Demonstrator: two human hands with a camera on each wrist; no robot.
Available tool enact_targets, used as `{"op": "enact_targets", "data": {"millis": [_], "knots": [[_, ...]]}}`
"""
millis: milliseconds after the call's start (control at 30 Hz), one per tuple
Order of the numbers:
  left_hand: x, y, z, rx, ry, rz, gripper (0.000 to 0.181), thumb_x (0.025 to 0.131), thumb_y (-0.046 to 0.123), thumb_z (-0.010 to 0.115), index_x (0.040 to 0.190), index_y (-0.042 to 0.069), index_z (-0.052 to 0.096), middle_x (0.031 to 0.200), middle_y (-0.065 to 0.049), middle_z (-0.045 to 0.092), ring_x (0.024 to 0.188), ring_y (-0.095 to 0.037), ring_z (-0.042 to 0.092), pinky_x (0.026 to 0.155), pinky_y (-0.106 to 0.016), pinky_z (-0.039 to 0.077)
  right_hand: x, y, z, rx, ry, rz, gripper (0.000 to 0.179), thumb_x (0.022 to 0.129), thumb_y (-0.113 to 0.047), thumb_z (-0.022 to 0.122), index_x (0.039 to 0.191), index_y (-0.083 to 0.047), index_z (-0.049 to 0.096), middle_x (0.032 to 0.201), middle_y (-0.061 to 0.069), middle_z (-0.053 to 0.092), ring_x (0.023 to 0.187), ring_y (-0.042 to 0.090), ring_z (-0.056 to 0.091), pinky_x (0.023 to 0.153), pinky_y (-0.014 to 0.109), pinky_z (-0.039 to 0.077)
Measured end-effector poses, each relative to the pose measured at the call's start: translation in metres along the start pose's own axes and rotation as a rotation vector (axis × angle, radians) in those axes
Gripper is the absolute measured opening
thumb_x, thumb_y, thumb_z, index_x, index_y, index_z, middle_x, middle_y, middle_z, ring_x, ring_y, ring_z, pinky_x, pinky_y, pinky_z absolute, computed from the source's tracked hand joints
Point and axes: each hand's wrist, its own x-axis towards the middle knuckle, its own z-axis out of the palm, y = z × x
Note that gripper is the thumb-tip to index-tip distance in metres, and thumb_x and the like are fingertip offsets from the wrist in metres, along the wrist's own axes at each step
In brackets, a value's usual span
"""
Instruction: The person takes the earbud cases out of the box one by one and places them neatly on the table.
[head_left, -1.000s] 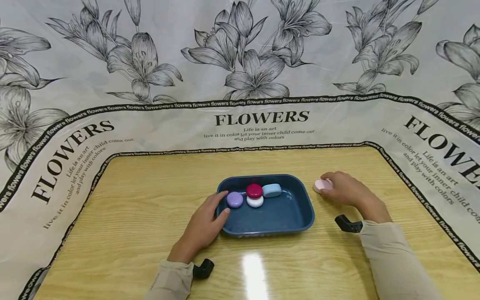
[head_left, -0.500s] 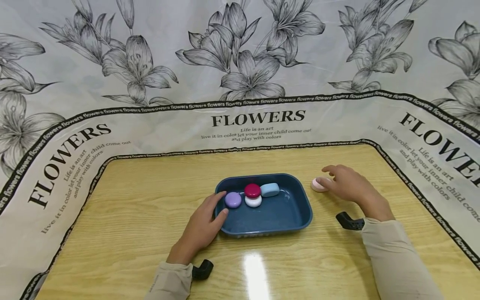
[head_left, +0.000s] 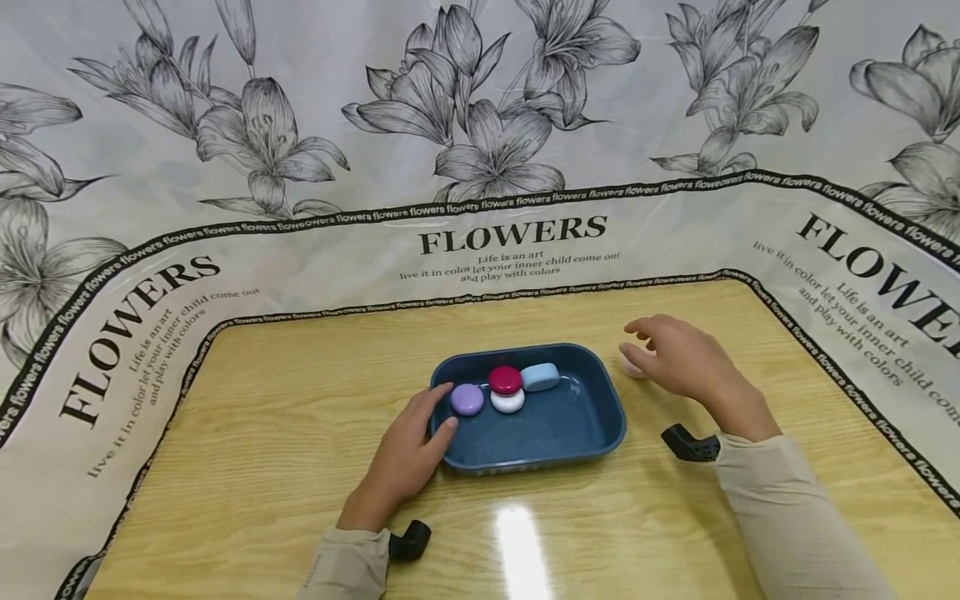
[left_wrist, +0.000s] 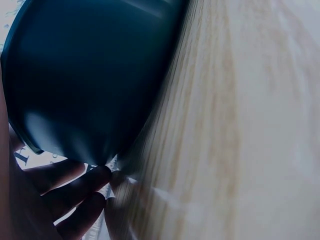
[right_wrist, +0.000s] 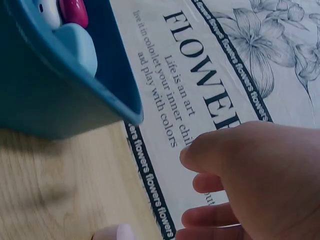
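My left hand holds the left end of a dark blue rectangular tray, thumb and index finger over its rim. In the left wrist view, the other fingers lie by the tray's outer wall. Inside sit rounded glossy pieces: a purple one, a white one, a dark pink one overlapping the white, and a light blue one. A pale pink round piece lies on the table right of the tray. My right hand hovers over it, fingers loosely bent and holding nothing; its thumb partly hides the piece.
Both tray and pink piece are on a light wood table. A white cloth printed with flowers and lettering stands behind and at both sides. Each wrist carries a black mount.
My right fingers have come off the pale pink piece, and the hand has risen and shifted left over it. My left hand stays on the tray.
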Motion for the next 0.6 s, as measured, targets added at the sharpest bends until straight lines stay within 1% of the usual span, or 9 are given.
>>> {"op": "enact_targets", "data": {"millis": [133,300,433,600], "knots": [[0.0,0.0,0.001,0.007,-0.005,-0.002,0.053,0.103,0.041,0.052,0.153,0.025,0.044,0.151,0.004,0.045,0.14,-0.017,0.041,0.114,-0.046,0.034,-0.001,-0.012,-0.001,0.0,0.035,-0.034,0.039,0.101,-0.033,0.058,0.126,-0.003,0.066,0.12,0.019,0.066,0.096,0.032,0.067,0.076,0.052,0.054],[0.0,0.001,0.001,0.003,-0.003,-0.004,0.053,0.103,0.041,0.052,0.153,0.024,0.044,0.151,0.003,0.045,0.14,-0.017,0.041,0.114,-0.046,0.034,-0.001,-0.027,0.001,-0.006,0.059,-0.078,0.034,0.099,-0.029,0.06,0.123,-0.006,0.069,0.115,0.015,0.068,0.092,0.029,0.067,0.072,0.05,0.055],[0.0,0.002,0.0,0.004,0.003,-0.003,0.052,0.103,0.04,0.053,0.152,0.024,0.045,0.15,0.004,0.045,0.14,-0.017,0.041,0.114,-0.046,0.035,0.001,-0.037,0.003,-0.002,0.063,-0.103,0.033,0.099,-0.029,0.061,0.123,-0.007,0.069,0.115,0.013,0.068,0.092,0.029,0.067,0.072,0.049,0.055],[0.0,0.002,0.001,0.005,0.012,-0.002,0.052,0.103,0.039,0.053,0.152,0.024,0.046,0.15,0.004,0.046,0.139,-0.017,0.041,0.114,-0.046,0.035,0.008,-0.046,0.002,0.01,0.049,-0.123,0.034,0.099,-0.03,0.06,0.125,-0.008,0.068,0.116,0.012,0.069,0.093,0.028,0.067,0.074,0.048,0.055]]}}
